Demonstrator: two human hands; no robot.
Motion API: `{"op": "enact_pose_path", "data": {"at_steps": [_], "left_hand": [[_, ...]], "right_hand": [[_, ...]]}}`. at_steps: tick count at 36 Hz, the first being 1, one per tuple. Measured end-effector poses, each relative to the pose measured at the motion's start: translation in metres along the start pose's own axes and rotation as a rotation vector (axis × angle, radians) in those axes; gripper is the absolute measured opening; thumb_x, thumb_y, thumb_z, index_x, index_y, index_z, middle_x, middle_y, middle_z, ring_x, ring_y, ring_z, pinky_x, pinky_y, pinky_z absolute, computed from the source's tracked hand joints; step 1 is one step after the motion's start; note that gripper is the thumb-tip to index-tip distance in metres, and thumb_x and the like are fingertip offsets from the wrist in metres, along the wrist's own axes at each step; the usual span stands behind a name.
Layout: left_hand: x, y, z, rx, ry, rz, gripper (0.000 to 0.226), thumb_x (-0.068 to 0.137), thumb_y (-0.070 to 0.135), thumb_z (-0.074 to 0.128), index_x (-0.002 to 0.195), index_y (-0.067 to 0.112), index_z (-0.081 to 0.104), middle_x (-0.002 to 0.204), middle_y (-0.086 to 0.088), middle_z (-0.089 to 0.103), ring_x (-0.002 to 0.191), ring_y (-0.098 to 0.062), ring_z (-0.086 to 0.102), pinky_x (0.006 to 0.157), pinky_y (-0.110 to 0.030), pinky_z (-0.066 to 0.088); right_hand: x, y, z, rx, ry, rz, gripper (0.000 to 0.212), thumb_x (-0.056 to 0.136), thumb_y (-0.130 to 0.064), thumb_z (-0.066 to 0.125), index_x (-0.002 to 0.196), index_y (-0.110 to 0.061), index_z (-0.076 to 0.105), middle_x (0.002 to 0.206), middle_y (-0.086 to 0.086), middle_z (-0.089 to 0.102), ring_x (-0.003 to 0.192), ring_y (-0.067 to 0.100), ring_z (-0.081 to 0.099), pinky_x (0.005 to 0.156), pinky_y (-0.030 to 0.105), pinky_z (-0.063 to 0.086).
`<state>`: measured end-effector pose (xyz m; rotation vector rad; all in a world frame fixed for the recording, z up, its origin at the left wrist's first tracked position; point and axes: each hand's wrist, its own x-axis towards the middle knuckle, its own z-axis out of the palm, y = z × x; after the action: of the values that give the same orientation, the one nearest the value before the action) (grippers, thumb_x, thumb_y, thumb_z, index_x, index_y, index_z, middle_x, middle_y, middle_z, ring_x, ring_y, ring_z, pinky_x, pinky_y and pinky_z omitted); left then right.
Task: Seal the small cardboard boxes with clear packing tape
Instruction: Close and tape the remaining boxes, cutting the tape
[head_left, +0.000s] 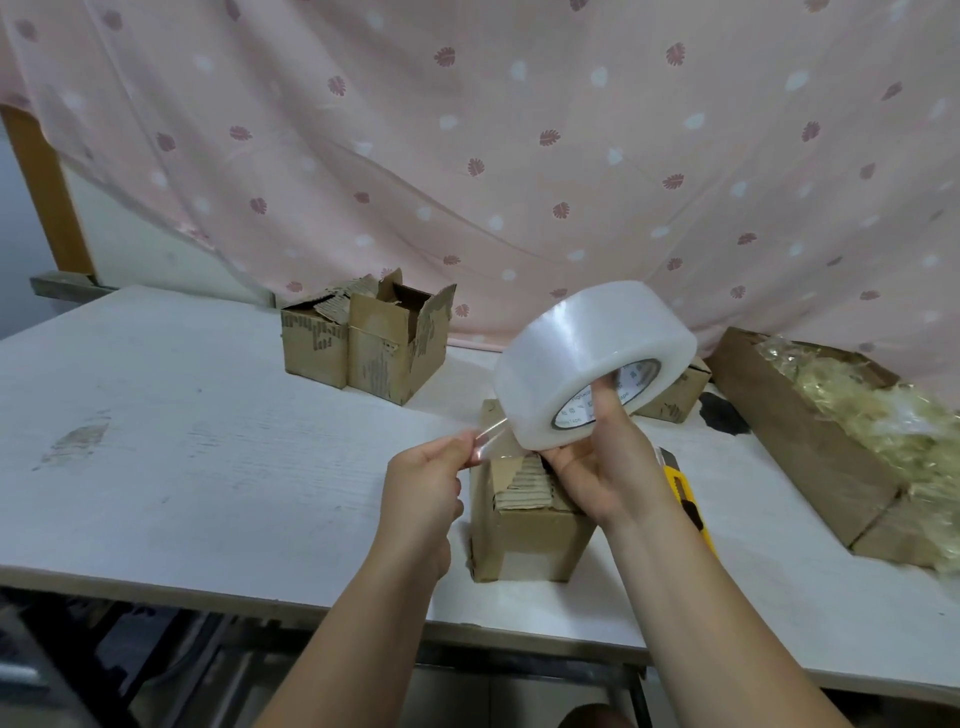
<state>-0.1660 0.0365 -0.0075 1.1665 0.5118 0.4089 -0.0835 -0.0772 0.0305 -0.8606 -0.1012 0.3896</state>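
Note:
A big roll of clear packing tape is held up above the table. My right hand grips it, with the thumb inside the core. My left hand pinches the loose tape end, pulled a short way off the roll. Right under both hands stands a small cardboard box with torn top flaps. Two more small boxes stand open at the back of the white table. Another small box is partly hidden behind the roll.
A yellow utility knife lies on the table just right of the near box, partly under my right forearm. A long cardboard box of pale packing filler sits at the right. A pink patterned curtain hangs behind the table.

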Motion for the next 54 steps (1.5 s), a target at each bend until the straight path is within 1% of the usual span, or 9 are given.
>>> {"op": "enact_pose_path", "data": {"at_steps": [14,21,26,31,36,40,42,47,54], "left_hand": [[0.01,-0.022,-0.002,0.153,0.037,0.175,0.046,0.094,0.014,0.059,0.048,0.018,0.064,0.069,0.019,0.071,0.068,0.019,0.059,0.051,0.004,0.034],[0.009,-0.02,-0.001,0.456,0.133,0.228,0.041,0.095,0.025,0.057,0.055,0.023,0.065,0.061,0.014,0.065,0.074,-0.012,0.061,0.067,-0.03,0.043],[0.011,-0.021,-0.002,0.481,0.13,0.246,0.036,0.094,0.028,0.058,0.068,0.005,0.067,0.078,-0.013,0.067,0.069,-0.021,0.055,0.065,-0.031,0.038],[0.012,-0.019,-0.003,0.487,0.08,0.215,0.026,0.091,0.031,0.06,0.069,0.021,0.07,0.07,0.001,0.067,0.077,-0.024,0.063,0.067,-0.03,0.043],[0.011,-0.026,0.003,0.419,0.05,0.178,0.033,0.094,0.032,0.057,0.127,0.029,0.056,0.072,-0.002,0.067,0.076,-0.011,0.065,0.074,-0.034,0.05],[0.009,-0.027,0.006,0.217,0.054,0.051,0.029,0.094,0.022,0.058,0.12,0.03,0.048,0.077,0.01,0.057,0.069,0.005,0.06,0.057,-0.017,0.049],[0.012,-0.024,0.004,0.141,0.047,-0.047,0.03,0.091,0.014,0.058,0.117,0.026,0.051,0.093,0.003,0.059,0.088,-0.008,0.061,0.071,-0.034,0.056],[0.013,-0.027,0.005,0.101,0.044,0.066,0.03,0.091,0.002,0.048,0.102,0.024,0.064,0.072,0.005,0.059,0.05,0.008,0.055,0.042,-0.009,0.041],[0.009,-0.038,-0.001,-0.131,-0.098,0.126,0.019,0.097,0.017,0.053,0.095,0.019,0.072,0.087,0.008,0.075,0.083,-0.003,0.068,0.066,-0.012,0.051]], "right_hand": [[-0.001,-0.001,-0.001,-0.004,-0.009,0.035,0.034,0.094,-0.032,0.06,0.119,-0.009,0.061,0.109,0.009,0.073,0.098,0.022,0.072,0.081,0.046,0.059],[-0.002,-0.002,-0.002,0.021,-0.051,0.066,0.039,0.091,-0.031,0.061,0.123,-0.01,0.06,0.114,0.009,0.072,0.103,0.024,0.07,0.082,0.048,0.058],[-0.003,-0.003,0.0,0.11,-0.064,0.111,0.048,0.083,-0.034,0.064,0.124,-0.01,0.06,0.114,0.01,0.072,0.102,0.027,0.07,0.076,0.05,0.06],[-0.004,-0.004,0.001,0.185,-0.116,0.123,0.042,0.079,-0.029,0.066,0.115,-0.009,0.061,0.101,0.012,0.075,0.087,0.029,0.074,0.067,0.052,0.06],[-0.003,-0.004,-0.002,0.178,-0.159,0.115,0.036,0.082,-0.023,0.064,0.116,-0.009,0.061,0.104,0.012,0.074,0.091,0.029,0.073,0.075,0.055,0.058],[-0.003,-0.003,-0.001,0.184,-0.154,0.11,0.038,0.081,-0.023,0.065,0.116,-0.009,0.061,0.104,0.012,0.074,0.091,0.029,0.073,0.074,0.055,0.058],[-0.002,-0.003,-0.001,0.19,-0.127,0.107,0.034,0.085,-0.025,0.064,0.115,-0.009,0.062,0.104,0.012,0.074,0.091,0.029,0.073,0.075,0.056,0.058],[-0.002,-0.003,-0.001,0.186,-0.122,0.111,0.034,0.087,-0.027,0.063,0.116,-0.01,0.061,0.105,0.012,0.074,0.093,0.03,0.072,0.077,0.058,0.057],[-0.001,-0.003,-0.003,0.161,-0.1,0.11,0.034,0.089,-0.028,0.062,0.117,-0.009,0.061,0.106,0.013,0.073,0.094,0.03,0.072,0.071,0.053,0.059]]}}
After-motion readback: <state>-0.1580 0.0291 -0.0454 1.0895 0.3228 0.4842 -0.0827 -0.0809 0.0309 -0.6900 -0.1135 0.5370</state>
